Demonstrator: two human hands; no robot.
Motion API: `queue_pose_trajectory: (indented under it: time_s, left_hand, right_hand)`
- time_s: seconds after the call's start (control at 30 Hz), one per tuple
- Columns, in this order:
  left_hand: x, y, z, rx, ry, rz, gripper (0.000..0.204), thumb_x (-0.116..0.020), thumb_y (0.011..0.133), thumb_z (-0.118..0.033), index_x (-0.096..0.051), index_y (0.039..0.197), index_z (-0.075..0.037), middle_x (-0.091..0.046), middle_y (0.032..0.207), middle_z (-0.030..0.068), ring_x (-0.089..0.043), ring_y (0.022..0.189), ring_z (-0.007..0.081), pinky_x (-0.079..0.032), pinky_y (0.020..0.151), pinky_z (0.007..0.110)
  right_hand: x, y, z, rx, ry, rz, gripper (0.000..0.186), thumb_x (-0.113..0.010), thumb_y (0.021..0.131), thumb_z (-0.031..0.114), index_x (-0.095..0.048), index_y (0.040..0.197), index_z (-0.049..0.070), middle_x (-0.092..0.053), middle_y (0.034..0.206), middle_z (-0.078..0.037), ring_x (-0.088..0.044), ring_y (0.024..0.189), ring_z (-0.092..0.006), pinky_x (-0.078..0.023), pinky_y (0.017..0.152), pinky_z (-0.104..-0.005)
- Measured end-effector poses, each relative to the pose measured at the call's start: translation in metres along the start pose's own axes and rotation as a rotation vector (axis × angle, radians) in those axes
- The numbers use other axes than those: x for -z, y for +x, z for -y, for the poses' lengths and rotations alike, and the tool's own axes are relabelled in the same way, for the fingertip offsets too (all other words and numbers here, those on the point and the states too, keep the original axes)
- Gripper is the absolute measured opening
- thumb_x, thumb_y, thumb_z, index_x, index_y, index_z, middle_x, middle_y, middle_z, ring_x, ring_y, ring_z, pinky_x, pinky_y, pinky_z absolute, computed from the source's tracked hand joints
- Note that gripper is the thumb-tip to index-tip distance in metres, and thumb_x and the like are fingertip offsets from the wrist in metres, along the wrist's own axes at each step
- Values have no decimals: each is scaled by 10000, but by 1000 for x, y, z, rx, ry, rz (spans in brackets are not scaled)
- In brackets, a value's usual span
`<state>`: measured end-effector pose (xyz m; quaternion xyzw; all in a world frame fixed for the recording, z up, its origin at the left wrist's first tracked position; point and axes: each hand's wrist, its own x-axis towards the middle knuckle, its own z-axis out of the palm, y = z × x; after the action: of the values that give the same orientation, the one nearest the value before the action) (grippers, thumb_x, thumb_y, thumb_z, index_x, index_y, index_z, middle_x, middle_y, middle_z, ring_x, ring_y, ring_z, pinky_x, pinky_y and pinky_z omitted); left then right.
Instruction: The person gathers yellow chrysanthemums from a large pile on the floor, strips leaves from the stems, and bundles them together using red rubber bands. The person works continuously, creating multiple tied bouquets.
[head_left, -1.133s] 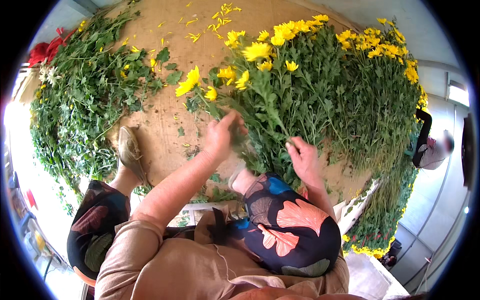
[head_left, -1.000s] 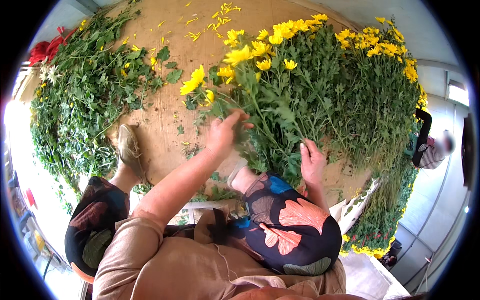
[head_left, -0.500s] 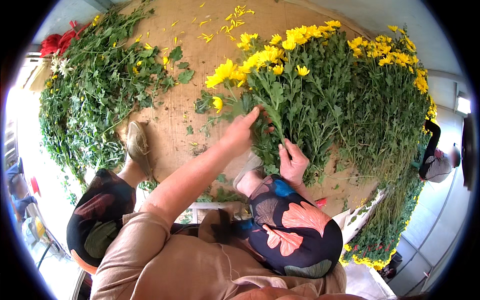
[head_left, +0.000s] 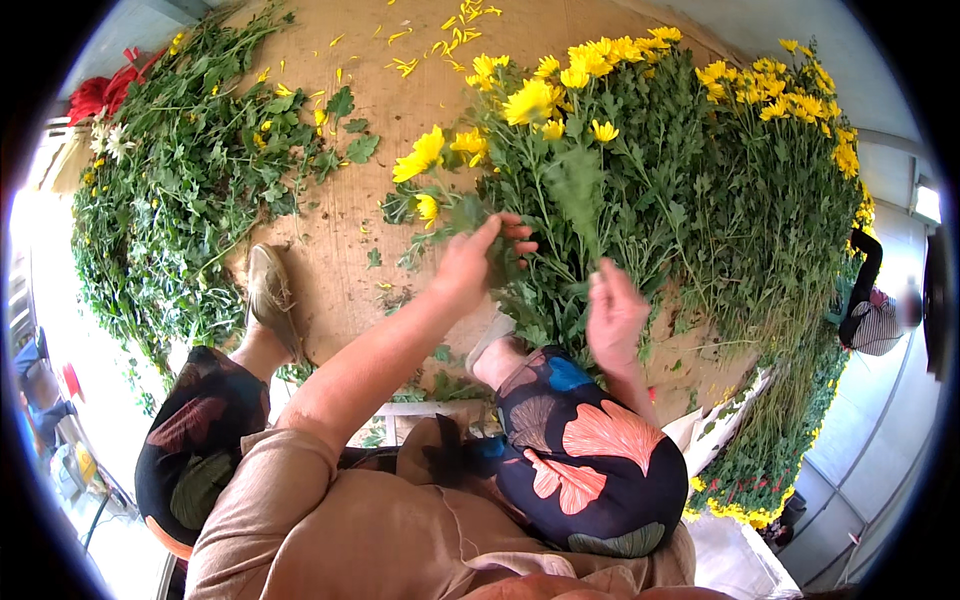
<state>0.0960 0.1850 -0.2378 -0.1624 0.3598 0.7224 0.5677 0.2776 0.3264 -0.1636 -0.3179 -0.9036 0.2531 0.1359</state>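
My right hand (head_left: 615, 312) is closed on a chrysanthemum stem (head_left: 578, 195) at its lower end. The stem's leaves are blurred by motion, and it leans up toward a blurred yellow bloom (head_left: 530, 102). To its left, my left hand (head_left: 470, 265) has its fingers apart and loosely curled, beside the leaves. Nothing shows clearly between those fingers, though the palm is partly hidden. Just beyond it lie yellow chrysanthemums (head_left: 420, 155) with their stems running back toward the hand. A broad row of cut chrysanthemums (head_left: 640, 170) lies under and right of both hands, blooms at the far end.
A heap of green stems and leaves (head_left: 190, 190) lies at left, with red cloth (head_left: 105, 92) behind it. Loose petals (head_left: 455, 40) dot the brown board (head_left: 340, 220). My shoes (head_left: 268, 290) rest on it. Another person (head_left: 875, 322) is at far right.
My right hand has lifted slightly to the right, swinging the stem. My left hand has drawn back to the left, away from the stem, and its fingers have spread.
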Motion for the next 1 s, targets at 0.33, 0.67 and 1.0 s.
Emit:
queue_pose_trajectory:
  time_s: [0.33, 0.67, 1.0]
  left_hand:
    - [11, 1, 18, 65, 5, -78, 288, -515, 1084, -283, -630, 1088, -18, -682, 954, 104, -703, 847, 252, -588, 788, 392]
    - [-6, -24, 20, -6, 21, -68, 249, -584, 1040, -274, -631, 1002, -32, -659, 840, 90, -681, 740, 249, -561, 690, 367]
    - [3, 0, 19, 22, 56, -85, 254, -543, 1060, -279, -602, 1127, -41, -673, 950, 93, -680, 823, 231, -561, 727, 371]
  right_hand:
    - [-9, 18, -9, 80, -462, 392, 341, -754, 865, 239, -639, 1118, 41, -669, 1002, -142, -650, 942, -342, -524, 847, -475]
    - [34, -2, -37, -79, -81, 27, 202, -704, 877, 81, -688, 1057, -7, -662, 937, -164, -655, 853, -347, -522, 774, -397]
    - [-25, 36, -19, 84, -131, 18, 313, -709, 931, 224, -669, 1180, 38, -684, 1014, -167, -668, 930, -350, -562, 800, -440]
